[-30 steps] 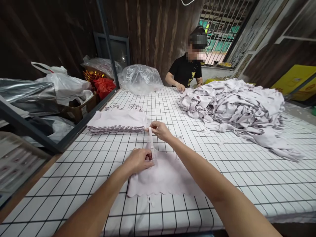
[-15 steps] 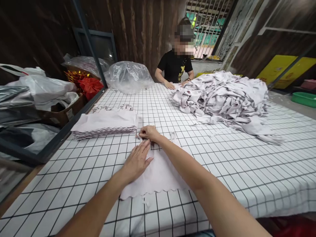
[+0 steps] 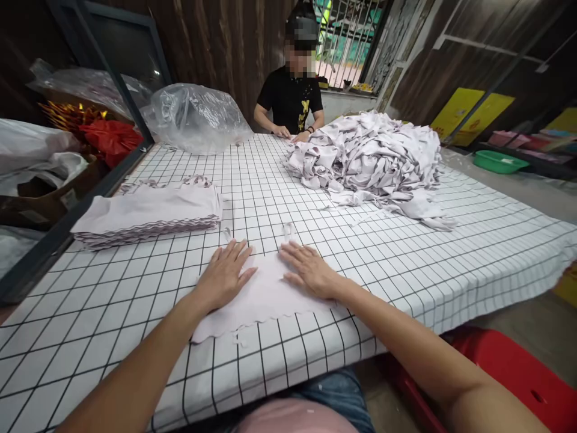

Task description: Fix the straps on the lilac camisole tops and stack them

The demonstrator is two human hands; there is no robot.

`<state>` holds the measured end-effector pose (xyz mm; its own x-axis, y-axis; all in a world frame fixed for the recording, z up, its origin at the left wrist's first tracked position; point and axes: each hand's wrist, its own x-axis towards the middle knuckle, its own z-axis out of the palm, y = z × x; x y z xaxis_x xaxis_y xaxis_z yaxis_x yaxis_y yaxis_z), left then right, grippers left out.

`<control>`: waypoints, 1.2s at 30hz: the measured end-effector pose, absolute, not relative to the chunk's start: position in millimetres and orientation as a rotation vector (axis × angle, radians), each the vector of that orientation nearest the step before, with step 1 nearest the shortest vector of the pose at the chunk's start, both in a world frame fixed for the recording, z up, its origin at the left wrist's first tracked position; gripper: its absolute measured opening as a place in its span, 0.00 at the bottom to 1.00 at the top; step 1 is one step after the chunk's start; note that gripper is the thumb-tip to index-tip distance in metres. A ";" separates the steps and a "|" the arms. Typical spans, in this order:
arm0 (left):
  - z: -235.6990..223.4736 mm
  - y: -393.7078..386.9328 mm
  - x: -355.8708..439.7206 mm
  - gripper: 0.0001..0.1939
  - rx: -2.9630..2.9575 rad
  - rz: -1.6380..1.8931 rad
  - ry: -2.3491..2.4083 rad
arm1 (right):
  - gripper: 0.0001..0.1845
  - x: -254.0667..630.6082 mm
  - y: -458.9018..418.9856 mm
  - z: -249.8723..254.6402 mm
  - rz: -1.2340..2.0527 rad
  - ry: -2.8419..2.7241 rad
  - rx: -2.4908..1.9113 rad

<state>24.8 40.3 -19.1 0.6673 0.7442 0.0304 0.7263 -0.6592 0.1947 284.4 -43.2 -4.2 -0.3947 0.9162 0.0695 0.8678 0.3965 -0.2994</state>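
A pale pinkish fabric piece (image 3: 265,294) with a wavy near edge lies flat on the checked tablecloth (image 3: 383,270). My left hand (image 3: 225,273) rests on its left side, fingers stretched out. On the right side, my right hand (image 3: 309,269) lies flat with its fingers apart. Small loops stick out beyond the fabric's far edge, one near the fingertips of each hand. To the left is a neat stack of similar fabric pieces (image 3: 148,210) with wavy edges.
A large loose heap of pale fabric (image 3: 374,153) covers the table's far right. Across the table a person in a black shirt (image 3: 291,99) handles fabric. A clear plastic bag (image 3: 196,117) sits at the far left, and a red stool (image 3: 518,379) stands at the lower right.
My right hand has moved from the far left corner to the fabric's right side and opened flat. My left hand stays on the left side. The view has shifted right.
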 end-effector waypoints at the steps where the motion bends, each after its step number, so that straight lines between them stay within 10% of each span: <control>1: -17.9 41.7 24.2 0.33 2.723 0.191 1.197 | 0.30 289.7 -49.0 -7.1 0.295 -2.404 -1.619; 22: 13.9 1.4 -36.4 0.13 2.079 0.479 1.877 | 0.11 324.4 -73.2 -19.2 -0.016 -1.708 -2.081; 30: -27.1 -19.2 -45.0 0.29 2.819 0.421 1.292 | 0.29 327.9 -91.3 -22.2 0.096 -2.190 -1.945; 36: -66.4 6.1 -67.0 0.32 2.843 0.425 1.350 | 0.23 395.6 -31.5 -2.5 -0.156 -1.756 -2.416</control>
